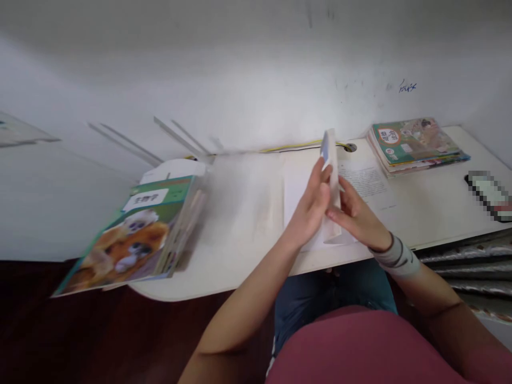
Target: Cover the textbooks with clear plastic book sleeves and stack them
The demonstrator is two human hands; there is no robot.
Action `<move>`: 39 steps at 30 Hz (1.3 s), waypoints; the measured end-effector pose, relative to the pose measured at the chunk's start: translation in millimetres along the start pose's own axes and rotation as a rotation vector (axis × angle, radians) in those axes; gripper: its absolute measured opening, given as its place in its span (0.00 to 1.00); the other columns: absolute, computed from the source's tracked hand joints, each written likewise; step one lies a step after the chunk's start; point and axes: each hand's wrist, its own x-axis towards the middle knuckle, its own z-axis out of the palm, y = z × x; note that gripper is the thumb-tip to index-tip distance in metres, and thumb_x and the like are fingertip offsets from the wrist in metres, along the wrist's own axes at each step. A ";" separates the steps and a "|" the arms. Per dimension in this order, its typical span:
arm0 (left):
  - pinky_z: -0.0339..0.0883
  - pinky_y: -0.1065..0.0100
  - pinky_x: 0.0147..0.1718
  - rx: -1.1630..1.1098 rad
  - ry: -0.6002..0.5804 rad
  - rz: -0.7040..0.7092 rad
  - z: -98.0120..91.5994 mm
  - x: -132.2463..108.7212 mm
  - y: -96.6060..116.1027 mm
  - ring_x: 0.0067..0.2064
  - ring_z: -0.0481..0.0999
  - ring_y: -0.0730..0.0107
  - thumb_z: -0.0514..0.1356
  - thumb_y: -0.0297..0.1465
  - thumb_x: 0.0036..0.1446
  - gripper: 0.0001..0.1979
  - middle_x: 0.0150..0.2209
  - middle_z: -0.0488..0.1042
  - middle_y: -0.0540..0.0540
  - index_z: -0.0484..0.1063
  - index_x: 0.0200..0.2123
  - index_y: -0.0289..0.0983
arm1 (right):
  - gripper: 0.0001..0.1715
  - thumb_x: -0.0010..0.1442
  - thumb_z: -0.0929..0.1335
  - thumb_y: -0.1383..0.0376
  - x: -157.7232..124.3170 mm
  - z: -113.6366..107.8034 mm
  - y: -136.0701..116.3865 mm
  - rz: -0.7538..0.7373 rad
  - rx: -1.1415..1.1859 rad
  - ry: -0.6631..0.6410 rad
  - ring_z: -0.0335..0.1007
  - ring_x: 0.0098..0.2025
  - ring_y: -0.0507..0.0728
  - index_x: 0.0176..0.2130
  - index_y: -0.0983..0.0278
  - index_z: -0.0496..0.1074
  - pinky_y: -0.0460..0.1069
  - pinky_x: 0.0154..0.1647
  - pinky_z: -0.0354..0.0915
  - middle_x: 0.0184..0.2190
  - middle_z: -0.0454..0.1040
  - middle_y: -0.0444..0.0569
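A thin book (332, 154) with a pale edge stands nearly upright between my hands over the white table. My left hand (309, 210) presses on its left side with fingers together. On the opposite side, my right hand (357, 217) grips the lower part between thumb and fingers. The cover is turned almost edge-on, so its title cannot be read; a small blue patch shows near the top. Under the book lie white paper sheets (296, 184), and printed text (362, 181) shows to the right of it.
A tall pile of textbooks (136, 234) with animals on the cover overhangs the table's left end. Another pile (416, 141) sits at the back right. A phone (490, 194), blurred out, lies at the right edge. Yellow and black cables (296, 146) run along the wall to a round hole.
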 end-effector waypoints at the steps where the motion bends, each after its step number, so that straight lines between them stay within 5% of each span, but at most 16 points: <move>1: 0.56 0.51 0.60 -0.005 -0.021 0.039 8.0 2.6 -0.8 0.66 0.56 0.56 0.40 0.53 0.63 0.33 0.66 0.55 0.41 0.44 0.67 0.45 | 0.44 0.63 0.60 0.61 0.2 -7.6 -0.8 0.040 0.046 0.065 0.62 0.60 0.61 0.68 0.65 0.31 0.58 0.52 0.69 0.64 0.58 0.57; 5: 0.56 0.51 0.60 0.087 -0.001 0.142 15.0 0.6 -15.9 0.64 0.60 0.56 0.40 0.51 0.64 0.31 0.64 0.59 0.39 0.50 0.65 0.43 | 0.44 0.55 0.62 0.63 -17.3 -50.3 12.0 0.262 0.287 0.253 0.75 0.42 0.60 0.67 0.64 0.45 0.54 0.34 0.73 0.52 0.73 0.55; 10: 0.39 0.39 0.62 0.684 0.219 -0.025 -27.5 -34.2 -67.4 0.68 0.47 0.45 0.46 0.51 0.62 0.33 0.65 0.56 0.33 0.57 0.62 0.36 | 0.43 0.47 0.66 0.64 -55.8 -104.6 46.9 0.443 0.387 0.408 0.72 0.27 0.53 0.63 0.61 0.58 0.47 0.20 0.64 0.43 0.78 0.49; 15: 0.47 0.43 0.62 0.866 0.236 -0.202 -71.6 -77.3 -104.6 0.68 0.46 0.46 0.44 0.51 0.61 0.39 0.66 0.48 0.25 0.49 0.65 0.27 | 0.39 0.43 0.67 0.67 -82.9 -123.6 87.0 0.591 0.411 0.440 0.75 0.33 0.55 0.56 0.60 0.64 0.48 0.26 0.67 0.43 0.79 0.49; 19: 0.50 0.44 0.62 0.960 0.202 -0.202 -79.3 -93.6 -107.0 0.67 0.51 0.47 0.44 0.50 0.62 0.38 0.65 0.54 0.26 0.51 0.64 0.26 | 0.35 0.44 0.66 0.68 -91.2 -121.0 99.2 0.591 0.345 0.417 0.76 0.43 0.58 0.54 0.59 0.65 0.53 0.36 0.71 0.47 0.77 0.51; 24: 0.49 0.39 0.60 1.122 0.090 -0.177 -72.7 -95.3 -97.4 0.67 0.48 0.40 0.47 0.47 0.63 0.28 0.65 0.56 0.34 0.67 0.58 0.36 | 0.35 0.50 0.64 0.65 -96.7 -117.1 104.9 0.459 -0.024 0.407 0.66 0.57 0.62 0.59 0.63 0.61 0.62 0.56 0.65 0.57 0.69 0.58; 29: 0.46 0.36 0.60 1.204 -0.063 -0.136 -45.3 -80.6 -73.0 0.67 0.48 0.40 0.46 0.45 0.64 0.26 0.64 0.59 0.39 0.65 0.60 0.41 | 0.29 0.61 0.62 0.61 -89.5 -101.1 97.0 0.135 -0.730 0.227 0.49 0.67 0.65 0.59 0.66 0.63 0.67 0.64 0.50 0.64 0.56 0.61; 35: 0.38 0.32 0.60 1.283 -0.225 -0.033 19.5 -49.3 -48.1 0.68 0.46 0.43 0.43 0.50 0.63 0.33 0.64 0.60 0.42 0.56 0.64 0.39 | 0.29 0.67 0.58 0.57 -39.9 -63.5 51.4 -0.146 -0.805 -0.005 0.41 0.69 0.60 0.64 0.58 0.55 0.64 0.65 0.50 0.67 0.51 0.55; 39: 0.43 0.36 0.61 1.262 -0.351 -0.022 26.2 -41.5 -47.1 0.68 0.45 0.46 0.42 0.51 0.63 0.34 0.67 0.51 0.44 0.50 0.66 0.40 | 0.25 0.67 0.57 0.58 -9.3 -49.0 41.2 -0.165 -0.985 -0.183 0.39 0.70 0.63 0.61 0.58 0.62 0.67 0.64 0.47 0.67 0.52 0.52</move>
